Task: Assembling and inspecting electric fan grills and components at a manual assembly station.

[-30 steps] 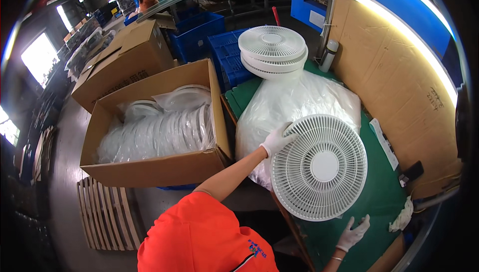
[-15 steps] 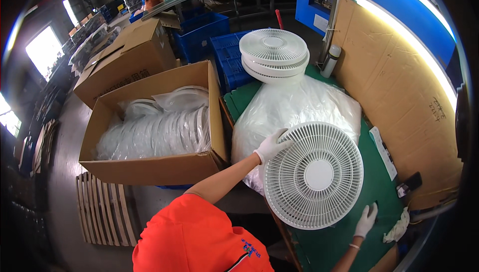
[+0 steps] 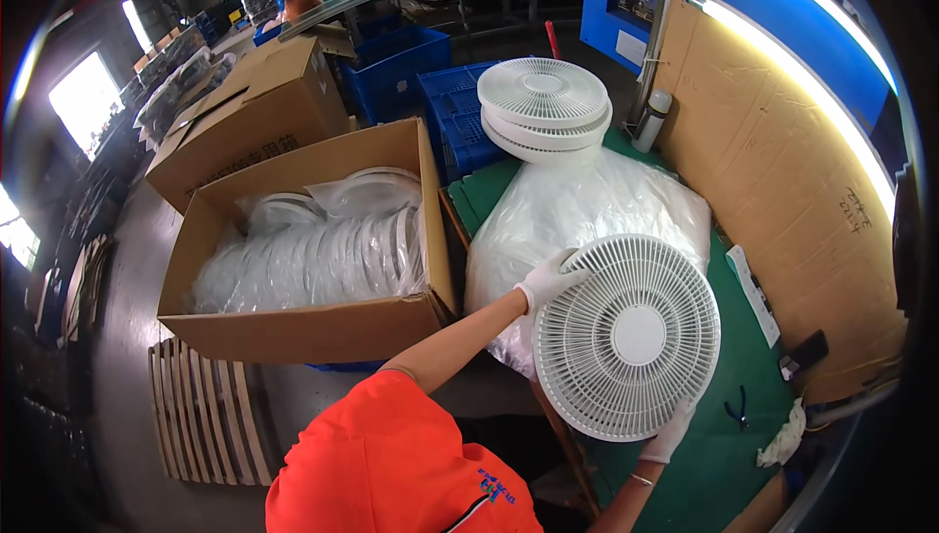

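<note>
A round white fan grille (image 3: 638,335) with fine radial ribs and a plain centre disc faces up over the green work table (image 3: 704,474). My left hand (image 3: 550,281), in a white glove, grips its upper left rim. At the lower right rim, my white-gloved right hand (image 3: 671,432) holds the same grille, its fingers partly hidden by the ribs. Small dark-handled pliers (image 3: 737,409) lie on the table to the right of that hand. Beyond the grille spreads a heap of clear plastic bags (image 3: 587,205), with more stacked white grilles (image 3: 544,103) at its far end.
An open cardboard box (image 3: 303,333) on the left holds several bagged grilles (image 3: 323,254). Behind it stands another carton (image 3: 245,112), beside blue crates (image 3: 460,117). A cardboard panel (image 3: 773,171) borders the table's right side. A crumpled white glove (image 3: 782,440) and a dark phone-like object (image 3: 807,352) lie there.
My right hand has moved left from the table onto the grille's lower right rim, leaving the pliers in plain sight. The grille has shifted slightly; my left hand keeps its grip.
</note>
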Available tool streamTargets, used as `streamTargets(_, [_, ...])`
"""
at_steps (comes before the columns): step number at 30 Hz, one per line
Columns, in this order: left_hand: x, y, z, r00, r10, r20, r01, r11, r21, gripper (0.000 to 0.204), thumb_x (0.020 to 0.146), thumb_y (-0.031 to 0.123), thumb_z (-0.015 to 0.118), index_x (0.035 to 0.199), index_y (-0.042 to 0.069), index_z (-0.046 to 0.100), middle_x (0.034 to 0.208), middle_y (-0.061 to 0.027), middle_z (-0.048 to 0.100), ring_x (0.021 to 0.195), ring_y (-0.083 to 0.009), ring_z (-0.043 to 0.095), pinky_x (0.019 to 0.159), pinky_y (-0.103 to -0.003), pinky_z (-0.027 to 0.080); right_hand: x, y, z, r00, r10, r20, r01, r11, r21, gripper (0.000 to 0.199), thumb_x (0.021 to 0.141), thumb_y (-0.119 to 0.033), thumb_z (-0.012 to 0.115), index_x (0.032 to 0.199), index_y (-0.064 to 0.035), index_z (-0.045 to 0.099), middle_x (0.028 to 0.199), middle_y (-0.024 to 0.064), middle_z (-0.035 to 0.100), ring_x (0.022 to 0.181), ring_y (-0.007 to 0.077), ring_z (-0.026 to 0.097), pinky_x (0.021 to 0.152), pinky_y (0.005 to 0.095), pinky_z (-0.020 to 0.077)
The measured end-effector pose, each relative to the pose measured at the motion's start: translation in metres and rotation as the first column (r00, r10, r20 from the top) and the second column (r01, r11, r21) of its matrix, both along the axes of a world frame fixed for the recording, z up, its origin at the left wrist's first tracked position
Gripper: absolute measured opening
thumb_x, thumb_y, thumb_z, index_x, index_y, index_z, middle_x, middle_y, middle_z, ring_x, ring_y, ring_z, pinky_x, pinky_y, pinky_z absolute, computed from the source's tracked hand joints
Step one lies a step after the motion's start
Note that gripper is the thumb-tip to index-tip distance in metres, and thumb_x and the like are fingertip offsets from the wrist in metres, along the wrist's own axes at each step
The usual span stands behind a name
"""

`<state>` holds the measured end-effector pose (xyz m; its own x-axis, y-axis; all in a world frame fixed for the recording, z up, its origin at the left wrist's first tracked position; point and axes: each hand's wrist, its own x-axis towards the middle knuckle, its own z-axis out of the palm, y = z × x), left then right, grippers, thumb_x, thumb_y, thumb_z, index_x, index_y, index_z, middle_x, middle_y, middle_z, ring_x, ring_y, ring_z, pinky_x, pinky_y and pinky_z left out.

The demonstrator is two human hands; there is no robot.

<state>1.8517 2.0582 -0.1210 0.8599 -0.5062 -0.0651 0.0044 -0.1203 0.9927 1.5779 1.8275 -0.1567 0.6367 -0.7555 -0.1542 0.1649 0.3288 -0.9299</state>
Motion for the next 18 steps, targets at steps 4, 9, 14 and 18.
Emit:
streamTargets(4, [-0.004, 0.000, 0.001, 0.998, 0.006, 0.069, -0.007, 1.000, 0.002, 0.066, 0.083, 0.035, 0.068, 0.134, 0.001, 0.045, 0.117, -0.0166, 0.062, 0.106, -0.0242, 0.061, 0.092, -0.032, 0.046, -0.004, 0.002, 0.002, 1.000, -0.030, -0.001, 0.030, 0.999, -0.042, 0.051, 0.099, -0.025, 0.043, 0.142, 0.0007, 0.031, 0.137, 0.0149, 0.046, 0.118, 0.0246, 0.052, 0.099, 0.0362, 0.0429])
streamTargets(9, [-0.003, -0.002, 0.008, 0.998, -0.062, 0.009, 0.061, 0.998, 0.030, 0.068, 0.084, 0.032, 0.068, 0.137, -0.001, 0.041, 0.125, -0.0169, 0.057, 0.114, -0.0231, 0.055, 0.099, -0.031, 0.041, -0.006, 0.002, -0.008, 0.997, -0.078, -0.002, 0.078, 0.997, -0.027, 0.050, 0.098, -0.022, 0.046, 0.140, 0.0017, 0.032, 0.135, 0.0156, 0.046, 0.116, 0.0249, 0.053, 0.098, 0.0365, 0.0434])
streamTargets(14, [-0.009, 0.004, 0.021, 0.997, -0.077, -0.019, 0.075, 0.992, -0.099, 0.066, 0.084, 0.029, 0.068, 0.137, -0.001, 0.042, 0.123, -0.0153, 0.058, 0.111, -0.0210, 0.057, 0.097, -0.030, 0.043, -0.010, 0.009, 0.000, 0.997, -0.076, 0.024, 0.077, 0.997, -0.029, 0.051, 0.097, -0.021, 0.046, 0.141, 0.0016, 0.031, 0.137, 0.0163, 0.045, 0.117, 0.0256, 0.052, 0.099, 0.0368, 0.0425])
streamTargets(18, [-0.018, 0.006, 0.033, 0.998, -0.066, 0.019, 0.068, 0.980, -0.188, 0.064, 0.085, 0.025, 0.067, 0.137, -0.002, 0.042, 0.121, -0.0139, 0.059, 0.109, -0.0191, 0.058, 0.096, -0.030, 0.044, -0.019, 0.013, 0.009, 0.993, -0.087, 0.077, 0.094, 0.991, -0.092, 0.051, 0.098, -0.022, 0.045, 0.140, 0.0021, 0.032, 0.134, 0.0167, 0.046, 0.114, 0.0247, 0.053, 0.097, 0.0356, 0.0439])
